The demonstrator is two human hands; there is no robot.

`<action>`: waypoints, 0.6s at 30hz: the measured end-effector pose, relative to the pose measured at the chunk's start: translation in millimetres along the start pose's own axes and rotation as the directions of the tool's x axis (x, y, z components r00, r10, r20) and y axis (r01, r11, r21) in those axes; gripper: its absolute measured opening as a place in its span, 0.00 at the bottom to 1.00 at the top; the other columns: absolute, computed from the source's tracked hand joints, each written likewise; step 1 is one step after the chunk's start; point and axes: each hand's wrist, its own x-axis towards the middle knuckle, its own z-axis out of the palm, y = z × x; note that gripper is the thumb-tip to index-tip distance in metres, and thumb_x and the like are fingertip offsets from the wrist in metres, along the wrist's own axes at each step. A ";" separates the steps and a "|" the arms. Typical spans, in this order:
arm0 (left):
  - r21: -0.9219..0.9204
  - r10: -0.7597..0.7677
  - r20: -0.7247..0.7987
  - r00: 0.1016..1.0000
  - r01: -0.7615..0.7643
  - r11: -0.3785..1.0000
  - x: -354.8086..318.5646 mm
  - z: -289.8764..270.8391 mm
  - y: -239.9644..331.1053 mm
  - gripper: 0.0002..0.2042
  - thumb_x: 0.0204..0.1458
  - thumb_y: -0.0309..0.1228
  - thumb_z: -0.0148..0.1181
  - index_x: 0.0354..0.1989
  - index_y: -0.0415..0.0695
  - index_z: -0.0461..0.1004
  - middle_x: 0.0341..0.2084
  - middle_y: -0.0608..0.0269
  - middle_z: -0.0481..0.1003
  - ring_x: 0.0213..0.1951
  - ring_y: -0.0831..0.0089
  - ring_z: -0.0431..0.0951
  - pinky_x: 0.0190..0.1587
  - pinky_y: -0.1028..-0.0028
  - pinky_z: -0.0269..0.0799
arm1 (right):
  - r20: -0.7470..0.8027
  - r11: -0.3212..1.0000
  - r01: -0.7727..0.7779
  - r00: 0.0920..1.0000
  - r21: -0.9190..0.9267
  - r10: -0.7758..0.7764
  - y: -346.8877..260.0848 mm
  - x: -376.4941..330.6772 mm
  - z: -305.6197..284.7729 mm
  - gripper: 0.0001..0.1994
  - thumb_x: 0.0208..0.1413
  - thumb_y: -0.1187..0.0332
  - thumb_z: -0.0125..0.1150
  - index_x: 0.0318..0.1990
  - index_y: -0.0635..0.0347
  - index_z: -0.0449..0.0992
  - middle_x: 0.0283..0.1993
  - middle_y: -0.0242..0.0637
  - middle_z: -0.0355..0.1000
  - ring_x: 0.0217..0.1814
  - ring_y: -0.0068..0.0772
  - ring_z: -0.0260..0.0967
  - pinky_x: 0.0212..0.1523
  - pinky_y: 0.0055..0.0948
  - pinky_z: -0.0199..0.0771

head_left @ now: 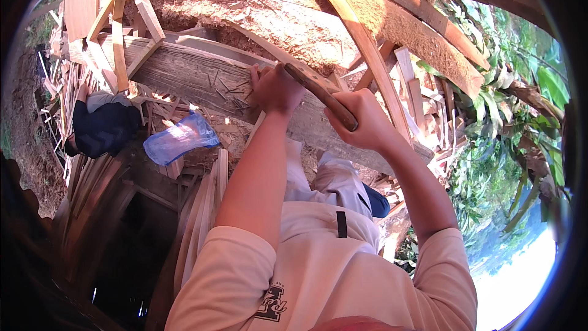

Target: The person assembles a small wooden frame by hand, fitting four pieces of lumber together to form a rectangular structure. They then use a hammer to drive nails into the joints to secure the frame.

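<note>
My right hand (365, 119) is closed around the lower end of a dark brown, slightly curved wooden tool handle (313, 87). The handle slants up to the left, ending beside my left hand; I cannot make out a tool head. My left hand (277, 89) is closed in a fist above a weathered wooden beam (184, 73), and what its fingers hold is hidden. Several thin dark nail-like pieces (228, 89) lie scattered on the beam, to the left of that hand.
Long sawn planks (367, 43) cross beyond the beam. Upright slats (119, 30) stand at its left end. A person in dark clothing (104, 122) crouches at left, near a clear blue-edged plastic bag (182, 138). Green plants (490, 165) grow at right.
</note>
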 end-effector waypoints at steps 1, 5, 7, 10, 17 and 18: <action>-0.032 -0.001 -0.017 1.000 0.001 0.999 -2.1 7.3 -2.9 0.12 0.50 0.42 0.62 0.36 0.49 0.84 0.29 0.60 0.83 0.43 0.63 0.83 0.71 0.57 0.53 | -0.031 0.998 -0.053 0.998 -0.044 0.051 -13.5 -2.5 1.6 0.12 0.58 0.72 0.63 0.24 0.63 0.69 0.16 0.42 0.59 0.16 0.36 0.55 0.22 0.38 0.59; -0.034 -0.059 -0.018 0.998 0.058 0.998 -1.5 0.7 2.0 0.12 0.48 0.41 0.63 0.32 0.47 0.82 0.24 0.57 0.82 0.39 0.62 0.83 0.71 0.57 0.56 | 0.015 0.950 -0.289 0.956 -0.113 0.293 -97.2 -50.6 -35.8 0.11 0.59 0.72 0.63 0.25 0.64 0.71 0.17 0.43 0.63 0.17 0.39 0.59 0.22 0.38 0.60; -0.042 -0.072 -0.037 0.997 0.070 0.997 0.2 -2.6 1.3 0.11 0.48 0.41 0.64 0.31 0.46 0.81 0.24 0.56 0.82 0.37 0.61 0.83 0.71 0.57 0.58 | 0.023 0.905 -0.395 0.915 -0.158 0.404 -127.3 -79.1 -53.3 0.10 0.58 0.73 0.63 0.26 0.65 0.73 0.17 0.41 0.66 0.17 0.38 0.64 0.22 0.38 0.63; -0.077 -0.059 -0.072 0.996 0.053 0.996 1.2 2.9 0.6 0.10 0.48 0.40 0.65 0.29 0.46 0.81 0.24 0.55 0.82 0.35 0.62 0.83 0.70 0.56 0.59 | 0.032 0.882 -0.446 0.889 -0.153 0.456 -161.1 -95.0 -62.8 0.10 0.58 0.73 0.63 0.26 0.65 0.73 0.16 0.38 0.64 0.15 0.30 0.61 0.21 0.36 0.60; -0.200 -0.083 -0.049 0.995 0.071 0.977 1.4 -1.9 -0.8 0.12 0.47 0.43 0.68 0.30 0.47 0.82 0.25 0.57 0.82 0.39 0.63 0.83 0.72 0.58 0.56 | 0.014 0.892 -0.341 0.932 -0.297 0.361 -113.7 5.9 -9.1 0.12 0.57 0.69 0.63 0.25 0.67 0.72 0.17 0.48 0.65 0.18 0.47 0.64 0.25 0.42 0.65; -0.231 -0.077 -0.030 0.997 0.068 0.971 1.1 -3.6 -0.1 0.13 0.47 0.43 0.69 0.31 0.47 0.82 0.25 0.57 0.82 0.40 0.63 0.83 0.73 0.58 0.55 | -0.007 0.894 -0.326 0.940 -0.306 0.340 -87.5 39.4 8.9 0.12 0.57 0.68 0.62 0.25 0.68 0.73 0.18 0.49 0.67 0.19 0.48 0.66 0.26 0.44 0.66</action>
